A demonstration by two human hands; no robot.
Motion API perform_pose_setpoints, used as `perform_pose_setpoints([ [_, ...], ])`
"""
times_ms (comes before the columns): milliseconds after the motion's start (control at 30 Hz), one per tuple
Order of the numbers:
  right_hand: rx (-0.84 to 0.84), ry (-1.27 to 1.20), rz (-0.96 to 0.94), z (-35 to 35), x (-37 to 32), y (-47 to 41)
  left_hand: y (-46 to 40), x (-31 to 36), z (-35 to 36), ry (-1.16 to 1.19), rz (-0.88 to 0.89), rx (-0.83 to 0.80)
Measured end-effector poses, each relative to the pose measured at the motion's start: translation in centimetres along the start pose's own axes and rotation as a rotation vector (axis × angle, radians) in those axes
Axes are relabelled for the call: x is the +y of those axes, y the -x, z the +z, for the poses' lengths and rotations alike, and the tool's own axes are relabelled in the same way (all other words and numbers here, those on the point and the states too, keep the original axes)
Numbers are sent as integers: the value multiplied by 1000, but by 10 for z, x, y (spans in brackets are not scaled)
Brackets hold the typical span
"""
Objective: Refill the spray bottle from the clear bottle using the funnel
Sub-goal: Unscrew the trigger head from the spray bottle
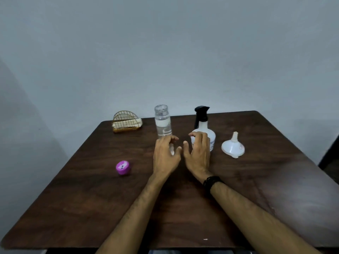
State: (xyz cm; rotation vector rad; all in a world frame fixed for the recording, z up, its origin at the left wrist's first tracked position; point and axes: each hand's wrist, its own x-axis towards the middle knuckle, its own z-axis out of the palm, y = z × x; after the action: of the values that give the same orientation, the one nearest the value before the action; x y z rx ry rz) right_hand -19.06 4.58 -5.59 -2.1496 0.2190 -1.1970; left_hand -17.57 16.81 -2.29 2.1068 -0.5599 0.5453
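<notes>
A clear bottle [162, 121] stands upright with no cap, partly filled with clear liquid. To its right stands a white spray bottle [203, 129] with a black trigger head. A white funnel [233, 146] lies mouth-down further right, spout up. My left hand [166, 154] hovers in front of the clear bottle's base, fingers apart, hiding the bottle's lower part. My right hand [199, 153] is in front of the spray bottle, fingers spread, holding nothing. I cannot tell whether either hand touches its bottle.
A purple cap [123, 167] lies on the dark wooden table [91, 198] to the left. A gold wire napkin holder [126, 121] stands at the back left corner. A grey wall rises right behind the table.
</notes>
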Motion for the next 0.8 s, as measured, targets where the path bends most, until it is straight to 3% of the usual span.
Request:
perform_pose_setpoints([
  [100,118,74,79,-14,16,-9,-15,20,15,85,39,-37],
  [167,111,90,108,-20,28,-20,-29,33,23,143,42,-24],
  [267,-73,60,145,-21,45,-38,-50,49,28,220,-25,-10],
  [367,-253,40,99,-24,54,-45,-69,57,34,264,-114,-109],
  [500,-312,8,18,-24,66,-35,-90,51,36,311,-99,-341],
  [600,-327,-38,41,-22,70,-33,-95,51,41,336,-50,-417],
  [800,-331,-3,-32,-21,66,-36,-82,60,60,227,-165,-166],
])
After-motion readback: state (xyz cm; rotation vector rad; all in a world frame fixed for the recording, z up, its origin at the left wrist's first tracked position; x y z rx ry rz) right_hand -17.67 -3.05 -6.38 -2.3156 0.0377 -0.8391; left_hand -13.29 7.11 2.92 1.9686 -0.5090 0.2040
